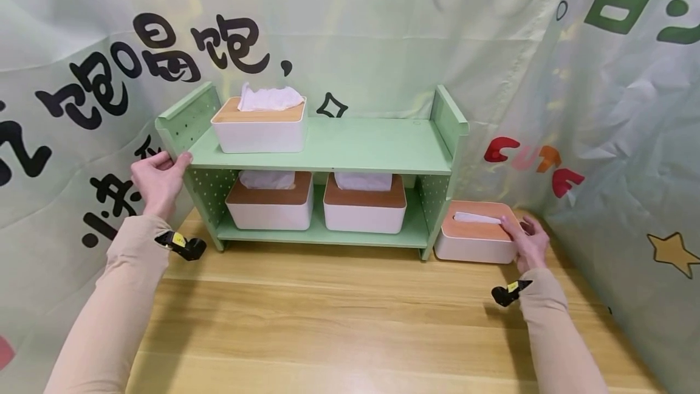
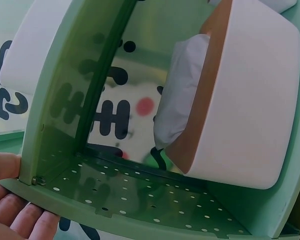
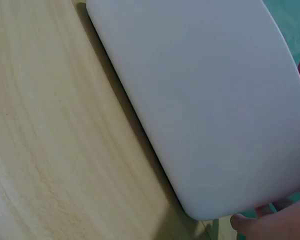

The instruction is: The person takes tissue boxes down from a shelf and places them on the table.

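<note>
My left hand grips the left side panel of a light green two-tier shelf. In the left wrist view, the thumb lies on one side of the panel's edge, with the fingers on the other. At the far right, my right hand touches the right end of a white tissue box with a wood-coloured lid. That box stands on the table, close beside the shelf's right side. In the right wrist view, the fingertips lie against its end, partly hidden.
One tissue box stands on the upper tier, at the left. Below it, the lower tier bears a left tissue box and a right tissue box. Printed cloth hangs behind and beside the wooden table.
</note>
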Demonstrator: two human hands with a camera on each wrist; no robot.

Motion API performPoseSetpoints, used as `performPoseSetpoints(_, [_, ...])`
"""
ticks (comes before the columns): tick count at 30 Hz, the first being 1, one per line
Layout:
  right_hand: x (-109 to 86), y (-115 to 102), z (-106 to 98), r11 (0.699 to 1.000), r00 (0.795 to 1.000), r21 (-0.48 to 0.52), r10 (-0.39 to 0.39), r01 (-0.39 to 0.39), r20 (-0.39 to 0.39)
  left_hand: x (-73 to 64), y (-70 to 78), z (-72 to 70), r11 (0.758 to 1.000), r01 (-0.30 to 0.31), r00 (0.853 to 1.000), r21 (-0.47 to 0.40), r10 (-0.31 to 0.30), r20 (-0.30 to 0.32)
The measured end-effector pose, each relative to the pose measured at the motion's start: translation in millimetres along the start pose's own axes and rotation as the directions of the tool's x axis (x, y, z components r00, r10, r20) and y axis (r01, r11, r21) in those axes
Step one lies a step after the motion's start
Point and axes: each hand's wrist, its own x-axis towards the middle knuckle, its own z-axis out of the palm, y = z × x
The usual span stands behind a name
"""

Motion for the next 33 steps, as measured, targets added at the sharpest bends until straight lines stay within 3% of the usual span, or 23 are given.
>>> performPoseSetpoints(13, [-7.9,-14,-3,0.997,0.997,-0.007,-0.077,0.077,0.006,0.4,0.3,0.5,1.000,-0.002,1.000,0.005,0.002,-0.002])
performPoseSetpoints(24, [-11.4,-32,-4,0.998,0.998,-0.014,-0.054,0.054,-0.025,1.0,-1.3,1.1,1.000,-0.004,1.000,0.030,0.004,0.000])
performPoseSetpoints(33, [-25.3,-60,2,0.983,0.996,0.164,-0.078,0.085,-0.053,2.1,-2.0,1.4,1.000,-0.010,1.000,0.029,0.010,0.000])
